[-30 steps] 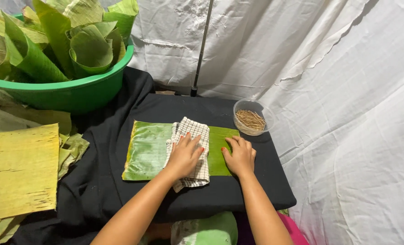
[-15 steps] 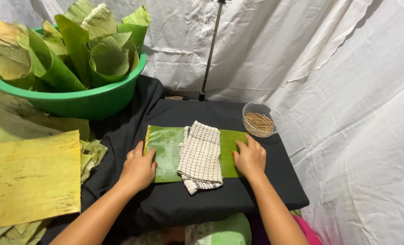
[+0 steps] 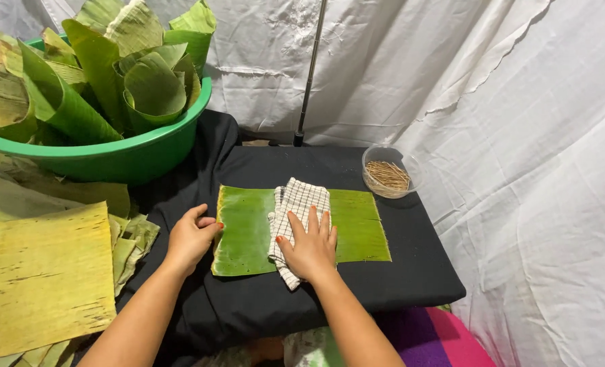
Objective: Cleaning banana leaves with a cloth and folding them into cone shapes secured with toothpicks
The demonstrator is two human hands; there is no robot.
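Note:
A rectangular green banana leaf (image 3: pixel 248 228) lies flat on a black-covered table (image 3: pixel 411 278). A folded white checked cloth (image 3: pixel 302 200) rests across the leaf's middle. My right hand (image 3: pixel 309 246) lies flat on the cloth's near end, fingers spread. My left hand (image 3: pixel 192 236) rests at the leaf's left edge, fingers curled against it.
A big green basin (image 3: pixel 112 153) full of rolled banana leaves stands at the back left. Yellowed leaf sheets (image 3: pixel 41 278) are stacked at the left. A small clear bowl of thin sticks (image 3: pixel 386 173) sits at the table's back right. White sheeting hangs behind and to the right.
My left hand came off the cloth and went to the leaf's left edge. My right hand moved from the leaf's right part onto the cloth.

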